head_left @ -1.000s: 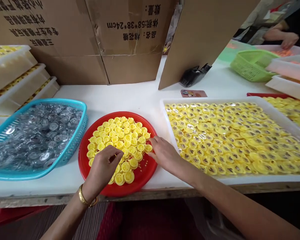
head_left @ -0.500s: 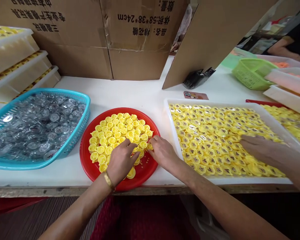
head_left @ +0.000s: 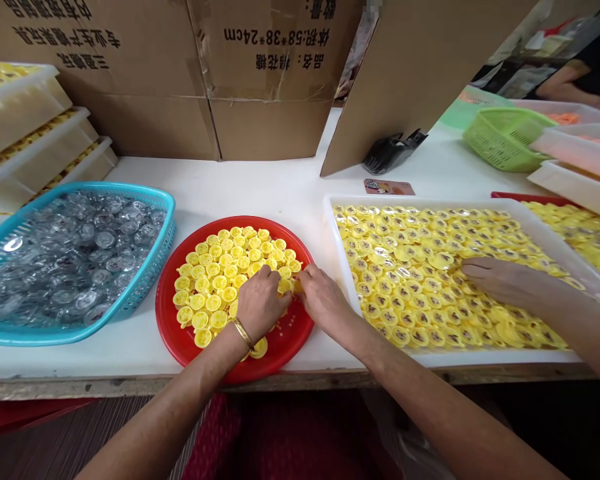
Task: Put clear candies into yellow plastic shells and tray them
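Note:
A round red tray [head_left: 230, 373] holds many small yellow round plastic pieces [head_left: 213, 269], shaped like shallow cups with small tabs. My left hand [head_left: 263, 303], with a gold bracelet at its wrist, is over the tray's right half. Its fingers are curled down among the pieces, and their tips are hidden. At the tray's right rim my right hand [head_left: 325, 297] pinches one yellow round piece between thumb and fingers. Right of it stands a white tray [head_left: 344, 267] full of yellow pieces with printed round tops.
A blue basket [head_left: 167, 230] of clear round plastic pieces stands left, below stacked white bins [head_left: 75, 143]. Cardboard [head_left: 273, 127] walls the back. Another person's hand [head_left: 495, 277] reaches into the white tray. A black holder [head_left: 393, 152], a card [head_left: 389, 187] and a green basket [head_left: 505, 140] lie beyond.
My left hand has moved slightly right and its fingers have curled in more. My right hand stays near the tray's rim. The other person's hand has shifted left over the white tray.

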Tool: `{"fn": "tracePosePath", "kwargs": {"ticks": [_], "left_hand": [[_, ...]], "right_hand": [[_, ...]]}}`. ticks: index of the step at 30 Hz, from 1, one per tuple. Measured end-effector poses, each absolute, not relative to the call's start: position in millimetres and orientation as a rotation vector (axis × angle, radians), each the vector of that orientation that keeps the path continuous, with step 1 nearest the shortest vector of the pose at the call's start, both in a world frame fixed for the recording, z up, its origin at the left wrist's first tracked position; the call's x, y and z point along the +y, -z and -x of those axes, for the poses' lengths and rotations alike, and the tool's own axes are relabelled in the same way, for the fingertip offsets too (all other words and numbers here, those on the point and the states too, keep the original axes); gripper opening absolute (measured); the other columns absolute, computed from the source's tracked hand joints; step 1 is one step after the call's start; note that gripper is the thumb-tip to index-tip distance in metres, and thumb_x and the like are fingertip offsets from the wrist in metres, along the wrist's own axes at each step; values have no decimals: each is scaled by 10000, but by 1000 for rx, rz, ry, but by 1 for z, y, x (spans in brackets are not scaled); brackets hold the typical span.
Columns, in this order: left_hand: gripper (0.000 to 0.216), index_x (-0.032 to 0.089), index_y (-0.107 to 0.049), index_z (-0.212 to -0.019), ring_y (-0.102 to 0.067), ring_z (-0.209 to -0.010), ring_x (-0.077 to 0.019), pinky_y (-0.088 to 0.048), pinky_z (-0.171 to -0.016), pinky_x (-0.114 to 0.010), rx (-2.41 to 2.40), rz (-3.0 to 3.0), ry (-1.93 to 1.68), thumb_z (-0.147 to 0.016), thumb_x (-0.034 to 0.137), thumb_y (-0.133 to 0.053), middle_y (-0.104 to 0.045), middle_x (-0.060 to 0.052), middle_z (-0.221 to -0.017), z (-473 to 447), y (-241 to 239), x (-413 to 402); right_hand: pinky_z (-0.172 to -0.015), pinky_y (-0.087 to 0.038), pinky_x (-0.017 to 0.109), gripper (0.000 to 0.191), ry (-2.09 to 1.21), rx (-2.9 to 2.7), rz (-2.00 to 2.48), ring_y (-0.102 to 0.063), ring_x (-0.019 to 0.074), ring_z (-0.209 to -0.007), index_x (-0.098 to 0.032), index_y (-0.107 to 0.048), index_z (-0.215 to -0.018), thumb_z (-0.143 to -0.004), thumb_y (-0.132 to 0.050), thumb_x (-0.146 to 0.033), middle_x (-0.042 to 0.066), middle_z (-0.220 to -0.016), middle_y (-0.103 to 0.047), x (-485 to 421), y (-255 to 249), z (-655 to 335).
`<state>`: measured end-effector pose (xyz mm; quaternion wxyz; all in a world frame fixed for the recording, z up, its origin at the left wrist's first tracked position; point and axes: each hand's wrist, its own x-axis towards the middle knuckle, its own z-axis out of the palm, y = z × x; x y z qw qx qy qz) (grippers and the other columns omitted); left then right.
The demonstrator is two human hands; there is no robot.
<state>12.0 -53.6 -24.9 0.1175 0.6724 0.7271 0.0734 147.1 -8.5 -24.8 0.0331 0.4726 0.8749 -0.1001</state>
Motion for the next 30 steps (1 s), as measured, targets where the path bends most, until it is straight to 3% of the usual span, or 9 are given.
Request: {"fn": "tracePosePath", "kwargs": {"ticks": [11,19,21,24,26,28,30], "left_hand": [[192,173,-645,-913,-622,-805,-201,-441,-690,-297,2006,-1905,-360,-824,317,-553,-642,-62,-902,-4,15,-46],[216,171,-635,-941,-619,-803,-214,-459,-688,-317,2116,-1931,-362,-841,337,-540,-626,-73,-925,20,-14,-67],[217,161,-637,-942,-621,-807,-215,-473,-695,-322,2113,-1925,-348,-825,330,-566,-629,-79,-939,21,-21,-77],[228,156,-638,-919,-629,-811,-229,-490,-661,-326,2056,-1966,-345,-797,346,-607,-636,-78,-920,13,-24,-87],[249,165,-646,-929,-634,-786,-226,-496,-628,-324,2017,-1975,-359,-802,375,-606,-643,-73,-899,11,-24,-88],[297,192,-645,-1014,-637,-776,-206,-505,-637,-312,1975,-1969,-431,-817,407,-595,-657,-63,-916,25,-27,-86],[312,231,-622,-1113,-636,-815,-170,-509,-715,-286,2053,-1922,-506,-850,390,-566,-668,-46,-984,61,-33,-84]], "right_hand": [[-765,-470,291,238,261,2631,-1456,-614,227,-904,-113,-610,-1021,-865,-437,-62,136,-1051,-601,-13,21,-142],[-863,-486,342,243,417,2676,-1494,-620,268,-982,-105,-619,-1040,-835,-491,-76,161,-1093,-613,-15,6,-146],[-923,-478,391,240,770,2730,-1673,-616,277,-1037,-145,-616,-1068,-861,-495,-158,144,-1129,-626,-20,2,-147],[-842,-549,419,352,1849,2363,-1787,-676,260,-926,-222,-591,-1154,-879,-512,-428,98,-1088,-679,-30,4,-140],[-783,-587,395,474,2432,1915,-1680,-692,257,-894,-239,-585,-1184,-806,-598,-525,89,-1062,-700,-36,8,-131],[-773,-606,368,556,2730,1570,-1662,-698,262,-904,-241,-608,-1157,-693,-722,-526,87,-1098,-697,-42,11,-124],[-785,-614,350,583,2829,1393,-1765,-703,265,-910,-251,-643,-1099,-594,-804,-494,76,-1213,-653,-46,13,-123]]}}
